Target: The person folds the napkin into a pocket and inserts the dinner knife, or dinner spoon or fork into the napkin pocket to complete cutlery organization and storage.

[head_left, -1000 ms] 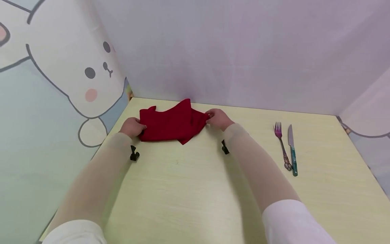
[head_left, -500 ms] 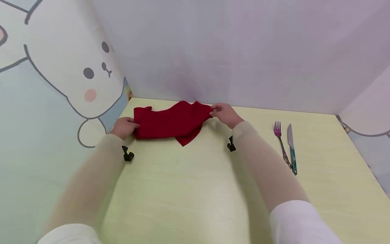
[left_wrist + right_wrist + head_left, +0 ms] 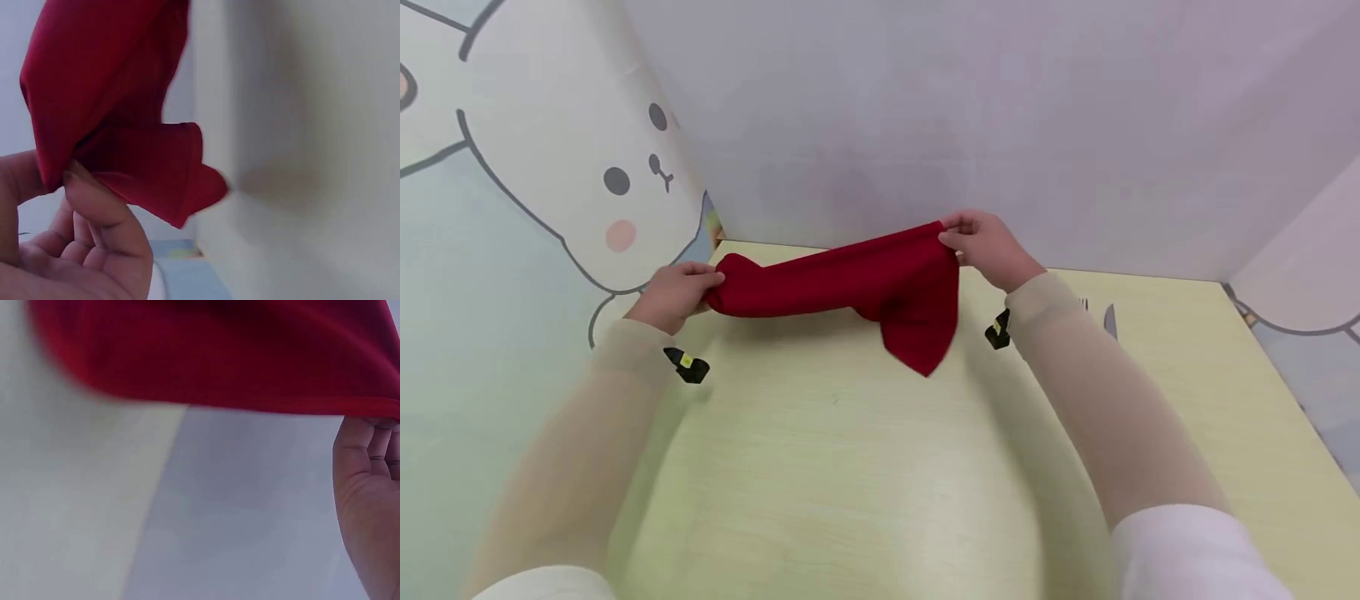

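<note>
A red cloth [image 3: 842,271] with hemmed edges hangs stretched between my two hands, raised off the table near its back edge. My left hand [image 3: 673,292] pinches its left end between thumb and fingers; in the left wrist view a folded flap of the cloth [image 3: 147,156] droops beside the thumb. On the other side my right hand [image 3: 992,246] pinches the upper right corner, held higher than the left end. Below it a loose corner hangs down to a point. In the right wrist view the cloth's hem [image 3: 262,406] runs to my fingers, whose tips are mostly hidden.
The pale wooden table [image 3: 850,467] meets a light curtain [image 3: 880,117] at the back. A knife [image 3: 1110,321] and a fork [image 3: 1083,304] lie to the right, mostly hidden behind my right forearm. A curtain with a cartoon animal [image 3: 550,167] borders the left side.
Both hands have risen and moved apart, lifting the cloth off the table and stretching it. The right hand has gone up and right, and the forearm now covers most of the fork and knife.
</note>
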Tool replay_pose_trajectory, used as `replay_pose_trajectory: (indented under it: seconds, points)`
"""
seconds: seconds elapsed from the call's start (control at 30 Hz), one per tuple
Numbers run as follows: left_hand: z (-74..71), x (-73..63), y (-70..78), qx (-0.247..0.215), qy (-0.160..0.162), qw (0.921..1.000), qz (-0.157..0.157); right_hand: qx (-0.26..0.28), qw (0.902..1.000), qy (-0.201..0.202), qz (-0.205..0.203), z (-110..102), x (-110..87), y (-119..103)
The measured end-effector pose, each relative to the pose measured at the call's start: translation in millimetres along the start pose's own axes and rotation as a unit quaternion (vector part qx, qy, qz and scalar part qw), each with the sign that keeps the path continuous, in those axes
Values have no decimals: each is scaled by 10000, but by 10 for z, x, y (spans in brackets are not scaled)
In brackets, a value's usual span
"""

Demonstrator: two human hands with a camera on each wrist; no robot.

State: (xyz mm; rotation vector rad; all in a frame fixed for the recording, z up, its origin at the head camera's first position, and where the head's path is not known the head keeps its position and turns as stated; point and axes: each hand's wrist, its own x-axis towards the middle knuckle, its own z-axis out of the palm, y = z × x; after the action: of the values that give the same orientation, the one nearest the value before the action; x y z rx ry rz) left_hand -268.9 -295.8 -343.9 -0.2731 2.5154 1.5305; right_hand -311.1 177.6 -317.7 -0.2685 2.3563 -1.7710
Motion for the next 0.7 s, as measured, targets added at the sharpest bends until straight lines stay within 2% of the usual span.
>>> replay_pose_trajectory:
  seconds: [0.17,0.3,0.4,0.57,0.63,0.7]
  points:
    - [-118,-152,242,-446,-63,9984,328,433,9982,362,-180,-206,-159,-363]
    - [-100,-212,351,-459,-61,9984,315,878,9941,633,53,-372,-233,-466]
    - [-5,-158,310,-572,-35,9982,200,672,9930,870,438,-437,-206,-325]
    - [238,-20,146,-1349,-280,9901,262,182,9882,1049,1099,-429,-127,144]
    - [354,-3,101,-1228,-449,9907,384,189,9851,1129,1288,-425,-122,319]
    - [473,-12,72,-564,-547,9952,575,171,9829,1149,1428,-429,-134,462]
